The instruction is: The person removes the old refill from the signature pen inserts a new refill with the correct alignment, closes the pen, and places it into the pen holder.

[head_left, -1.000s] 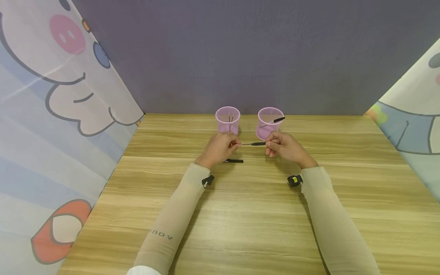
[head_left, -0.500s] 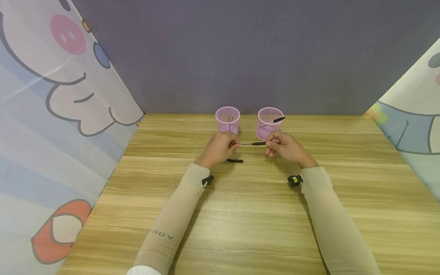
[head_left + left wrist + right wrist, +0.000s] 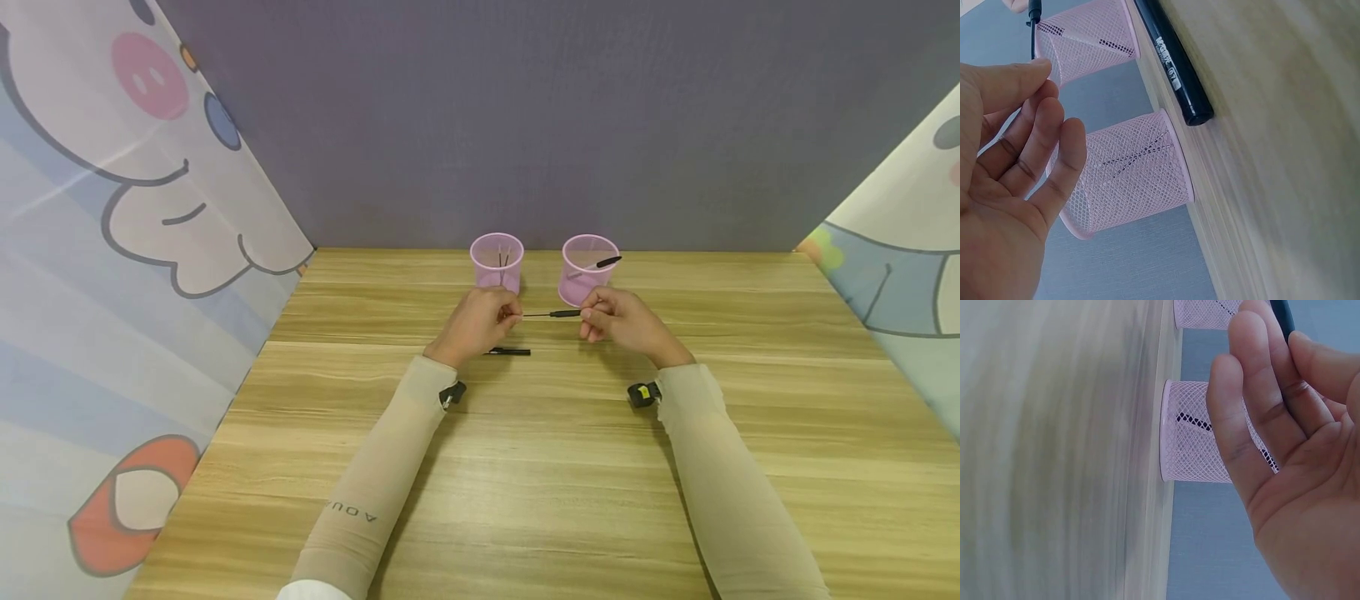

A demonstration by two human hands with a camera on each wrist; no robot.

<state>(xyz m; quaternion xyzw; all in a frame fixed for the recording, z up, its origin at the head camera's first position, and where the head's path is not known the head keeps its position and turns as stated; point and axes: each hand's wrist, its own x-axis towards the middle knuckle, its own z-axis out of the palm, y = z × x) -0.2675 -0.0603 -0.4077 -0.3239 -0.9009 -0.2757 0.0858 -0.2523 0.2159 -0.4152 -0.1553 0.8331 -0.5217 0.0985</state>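
Observation:
My left hand [image 3: 480, 321] pinches the end of a thin dark rod [image 3: 1033, 42], which looks like a pen refill, between thumb and forefinger. The rod's other end runs into a short black pen barrel [image 3: 564, 314]. That barrel is pinched by the thumb and fingers of my right hand [image 3: 622, 321]; part of it shows at the top of the right wrist view as a dark piece [image 3: 1282, 317]. Rod and barrel lie in one level line above the table. Under my left hand, a black pen [image 3: 1175, 69] with white lettering lies on the wood, partly hidden in the head view.
Two pink mesh cups stand near the back wall. Thin dark rods lean in the left cup [image 3: 483, 278]. The right cup [image 3: 573, 292] holds a slanted pen [image 3: 609, 262] with its black end over the rim. A grey panel [image 3: 525, 125] rises behind the wooden table [image 3: 555, 500].
My left hand has shifted very slightly left, with a little more of the thin rod showing between it and the black barrel. My right hand stays nearly still.

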